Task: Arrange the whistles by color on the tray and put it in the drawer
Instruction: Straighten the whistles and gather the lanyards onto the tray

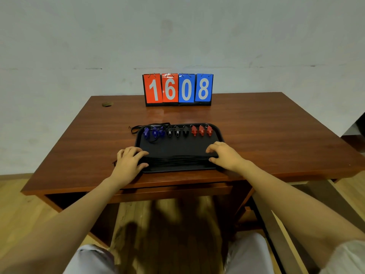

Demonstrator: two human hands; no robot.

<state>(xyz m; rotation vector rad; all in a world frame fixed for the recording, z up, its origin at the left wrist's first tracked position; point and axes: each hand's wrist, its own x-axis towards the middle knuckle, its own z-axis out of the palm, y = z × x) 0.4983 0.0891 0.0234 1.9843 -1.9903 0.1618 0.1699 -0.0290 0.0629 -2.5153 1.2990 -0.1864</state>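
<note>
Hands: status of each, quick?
Left hand: fingers curled over tray left end; grip cannot be told.
Right hand: same at right end.

Bare hands (129,161), pale sleeve (349,256), light grey trousers (92,260).

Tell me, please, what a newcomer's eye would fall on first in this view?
The red-and-blue scoreboard reading 1608 stands out at the far edge of the table. Nearer, a black tray carries blue whistles at left, black whistles in the middle, red whistles at right. The left hand and right hand hold its near corners.
</note>
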